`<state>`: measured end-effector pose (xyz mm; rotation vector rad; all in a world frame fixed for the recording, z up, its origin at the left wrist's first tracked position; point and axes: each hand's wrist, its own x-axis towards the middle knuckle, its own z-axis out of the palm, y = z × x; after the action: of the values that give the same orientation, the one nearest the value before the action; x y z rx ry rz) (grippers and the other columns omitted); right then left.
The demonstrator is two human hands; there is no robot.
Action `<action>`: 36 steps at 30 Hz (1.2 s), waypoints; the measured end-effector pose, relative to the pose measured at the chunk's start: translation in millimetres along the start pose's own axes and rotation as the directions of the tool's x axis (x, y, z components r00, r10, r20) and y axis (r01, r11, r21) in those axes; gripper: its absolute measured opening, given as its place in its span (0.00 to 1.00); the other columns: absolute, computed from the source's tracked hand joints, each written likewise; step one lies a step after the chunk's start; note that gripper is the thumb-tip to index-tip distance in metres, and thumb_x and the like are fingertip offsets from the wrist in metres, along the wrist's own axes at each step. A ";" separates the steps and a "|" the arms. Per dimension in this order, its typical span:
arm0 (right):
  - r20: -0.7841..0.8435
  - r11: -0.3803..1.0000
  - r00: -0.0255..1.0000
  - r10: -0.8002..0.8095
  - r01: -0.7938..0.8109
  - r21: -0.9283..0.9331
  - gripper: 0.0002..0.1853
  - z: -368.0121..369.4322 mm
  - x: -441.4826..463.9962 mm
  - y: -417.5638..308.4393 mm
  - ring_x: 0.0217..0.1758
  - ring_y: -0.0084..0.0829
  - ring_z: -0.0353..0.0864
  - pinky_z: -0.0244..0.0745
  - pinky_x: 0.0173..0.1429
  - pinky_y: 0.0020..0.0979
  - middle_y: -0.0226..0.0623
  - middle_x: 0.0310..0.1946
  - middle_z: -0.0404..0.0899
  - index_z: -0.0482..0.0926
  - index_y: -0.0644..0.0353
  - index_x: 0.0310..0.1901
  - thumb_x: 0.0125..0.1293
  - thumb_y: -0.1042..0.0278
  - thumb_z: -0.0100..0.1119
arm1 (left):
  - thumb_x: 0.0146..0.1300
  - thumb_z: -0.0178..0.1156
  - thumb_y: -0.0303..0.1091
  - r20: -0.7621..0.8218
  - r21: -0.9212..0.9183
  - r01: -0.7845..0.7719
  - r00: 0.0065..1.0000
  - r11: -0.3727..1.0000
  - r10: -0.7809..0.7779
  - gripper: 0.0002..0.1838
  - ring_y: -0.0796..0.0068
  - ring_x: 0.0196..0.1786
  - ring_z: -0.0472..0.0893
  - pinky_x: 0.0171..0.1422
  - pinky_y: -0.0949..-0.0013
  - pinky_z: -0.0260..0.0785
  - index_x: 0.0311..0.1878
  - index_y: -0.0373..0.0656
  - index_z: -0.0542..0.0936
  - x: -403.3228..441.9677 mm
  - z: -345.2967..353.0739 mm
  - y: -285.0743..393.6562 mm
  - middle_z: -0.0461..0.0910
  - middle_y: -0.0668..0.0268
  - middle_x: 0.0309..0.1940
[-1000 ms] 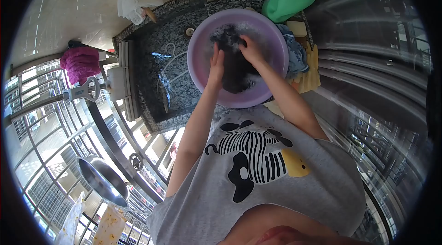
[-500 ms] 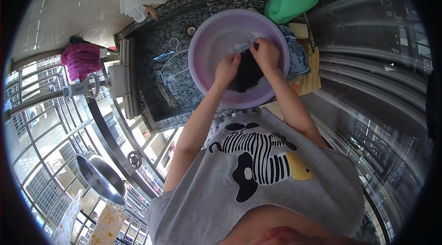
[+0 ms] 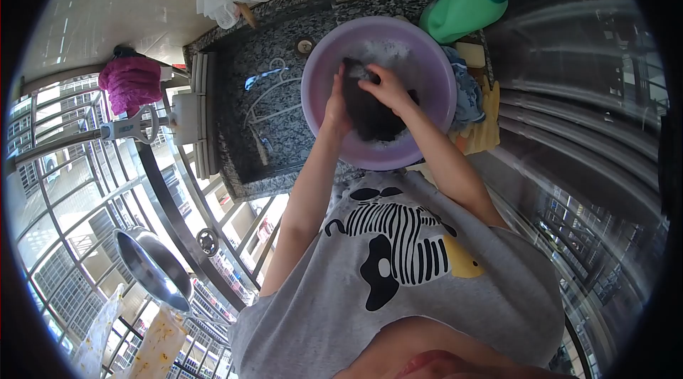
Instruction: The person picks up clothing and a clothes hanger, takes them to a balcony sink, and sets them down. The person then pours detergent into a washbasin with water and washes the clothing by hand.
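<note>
A round purple basin [image 3: 311, 94] holds soapy water with white foam. In it a dark wet cloth [image 3: 377, 114] lies bunched between my hands. My left hand [image 3: 336, 103] presses along the cloth's left edge, fingers pointing up and nearly straight, palm turned inward. From the right, my right hand [image 3: 388, 88] rests on the cloth's upper part, with fingers bent and the thumb low against it. Whether the fingertips pinch any fabric is hard to make out.
Left of the basin, a wire hanger [image 3: 277, 87] lies in the dark granite sink [image 3: 235, 123]. A green bottle [image 3: 466, 5], a soap bar [image 3: 470, 54], a blue cloth [image 3: 466, 98] and yellow gloves [image 3: 489, 119] sit at the right. A pink cloth [image 3: 131, 84] hangs far left.
Both hands held the cloth bunched at the basin's right half; now they have shifted left and up, the left fingers have straightened and the right hand lies over the cloth. The view has shifted slightly.
</note>
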<state>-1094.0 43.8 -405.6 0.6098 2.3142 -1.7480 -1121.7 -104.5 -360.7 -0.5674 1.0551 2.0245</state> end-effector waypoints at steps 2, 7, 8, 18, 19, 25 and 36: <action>-0.008 0.970 0.981 -0.193 0.190 -0.154 0.20 12.2 -31.6 -30.6 0.49 0.52 0.81 0.78 0.51 0.45 0.47 0.46 0.75 0.83 0.52 0.47 0.52 0.58 0.72 | 0.78 0.42 0.51 0.086 -0.090 0.025 0.996 0.996 -0.018 0.29 0.62 0.74 0.65 0.74 0.61 0.60 0.77 0.53 0.60 25.0 -20.6 -13.3 0.66 0.61 0.71; -0.113 0.859 0.929 -0.353 0.274 -0.433 0.14 28.9 -65.6 -89.0 0.41 0.48 0.82 0.78 0.43 0.44 0.41 0.38 0.78 0.85 0.54 0.38 0.48 0.63 0.72 | 0.77 0.43 0.51 0.078 -0.079 0.056 0.996 0.995 -0.050 0.28 0.60 0.68 0.72 0.70 0.61 0.63 0.72 0.45 0.67 78.6 -63.5 -63.8 0.74 0.58 0.64; -0.138 0.844 0.925 -0.354 0.252 -0.473 0.12 25.0 -50.8 -85.6 0.40 0.47 0.83 0.78 0.42 0.44 0.40 0.37 0.78 0.85 0.53 0.37 0.49 0.63 0.71 | 0.76 0.44 0.50 0.036 -0.087 0.064 0.997 0.994 -0.061 0.28 0.60 0.68 0.72 0.70 0.60 0.64 0.71 0.44 0.68 80.1 -67.2 -72.9 0.76 0.58 0.63; -0.294 0.471 0.955 -0.032 -0.245 -0.847 0.19 -54.4 -27.3 -7.2 0.59 0.45 0.77 0.76 0.54 0.52 0.40 0.57 0.75 0.83 0.57 0.48 0.62 0.53 0.65 | 0.64 0.61 0.38 0.235 0.957 -0.279 0.908 0.083 0.346 0.37 0.48 0.70 0.67 0.72 0.52 0.62 0.75 0.44 0.62 -10.1 -3.5 -5.9 0.61 0.48 0.72; -0.245 0.428 0.951 -0.189 -0.145 -0.892 0.20 -51.7 -36.5 -10.9 0.62 0.45 0.73 0.74 0.56 0.54 0.39 0.59 0.73 0.82 0.56 0.51 0.63 0.52 0.64 | 0.63 0.63 0.36 0.316 0.948 -0.297 0.844 -0.112 0.434 0.37 0.46 0.72 0.65 0.72 0.50 0.62 0.75 0.46 0.62 -14.8 -4.6 -10.1 0.60 0.47 0.73; 0.116 0.250 0.856 -0.504 0.273 -0.929 0.23 -24.4 -28.3 9.8 0.66 0.47 0.66 0.64 0.64 0.62 0.40 0.60 0.70 0.75 0.49 0.61 0.65 0.55 0.62 | 0.59 0.64 0.34 0.507 0.751 -0.291 0.829 -0.593 0.236 0.43 0.40 0.78 0.49 0.75 0.43 0.56 0.77 0.53 0.58 22.9 -20.1 -26.5 0.47 0.48 0.78; -0.046 0.987 0.992 -0.115 0.119 0.107 0.19 6.2 -31.1 -38.5 0.41 0.46 0.83 0.76 0.47 0.41 0.44 0.38 0.81 0.79 0.56 0.46 0.51 0.63 0.72 | 0.74 0.47 0.59 0.049 -0.086 0.045 0.998 0.995 -0.041 0.33 0.62 0.63 0.75 0.67 0.56 0.68 0.72 0.46 0.66 29.1 -9.1 -4.1 0.73 0.57 0.63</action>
<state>-1083.0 22.5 -361.9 0.5409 2.3362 -1.9432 -1135.7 -98.1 -387.4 -0.5798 0.9231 2.0432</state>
